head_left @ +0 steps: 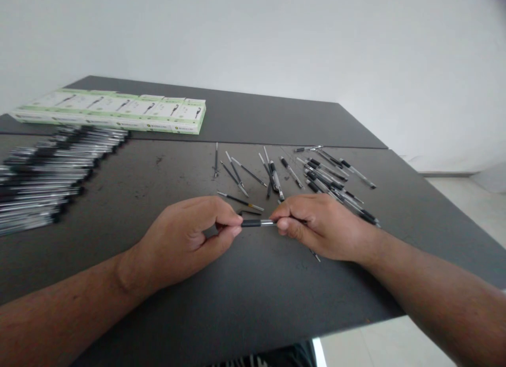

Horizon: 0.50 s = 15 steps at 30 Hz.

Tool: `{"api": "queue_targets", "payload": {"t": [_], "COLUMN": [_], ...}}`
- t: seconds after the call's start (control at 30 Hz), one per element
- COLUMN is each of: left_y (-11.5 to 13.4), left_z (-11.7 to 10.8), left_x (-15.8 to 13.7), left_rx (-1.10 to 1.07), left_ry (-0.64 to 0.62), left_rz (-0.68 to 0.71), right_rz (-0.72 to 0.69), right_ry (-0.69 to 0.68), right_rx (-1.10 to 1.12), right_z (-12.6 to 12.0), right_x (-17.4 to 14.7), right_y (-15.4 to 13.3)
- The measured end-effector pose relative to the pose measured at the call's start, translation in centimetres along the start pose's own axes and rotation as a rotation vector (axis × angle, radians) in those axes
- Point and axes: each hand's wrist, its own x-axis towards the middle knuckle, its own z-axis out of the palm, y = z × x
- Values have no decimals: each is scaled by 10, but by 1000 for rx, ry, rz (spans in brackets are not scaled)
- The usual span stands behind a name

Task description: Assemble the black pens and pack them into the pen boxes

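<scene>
Between my two hands a pen (252, 223) with a black grip and a clear barrel lies level above the dark table. My left hand (197, 232) pinches its left end between thumb and forefinger. The right end sits in the closed fingers of my right hand (316, 224), which hide that part. Just beyond my hands, a refill (240, 201) with a yellowish section lies on the table. Several more refills (235, 172) are scattered behind it. Past my right hand is a loose pile of clear pens with black grips (328, 177).
On the left, many pens (51, 172) lie side by side in a thick row. Behind them, white and green boxes (114, 111) stand in a line along the far part of the table (269, 119). A pale wall (253, 40) rises behind. The table's front edge is close to me.
</scene>
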Motion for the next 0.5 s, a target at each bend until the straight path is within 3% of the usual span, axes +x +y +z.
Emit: {"api": "queue_targets", "payload": {"t": [0.5], "left_y": [-1], "left_z": [1], "left_x": [3], "left_rx": [40], "left_ry": [15], "left_rz": [13], "right_rz": [37], "right_ry": [-67], "right_rx": [88], "right_z": [0], "right_x": [2], "right_y": [2]}}
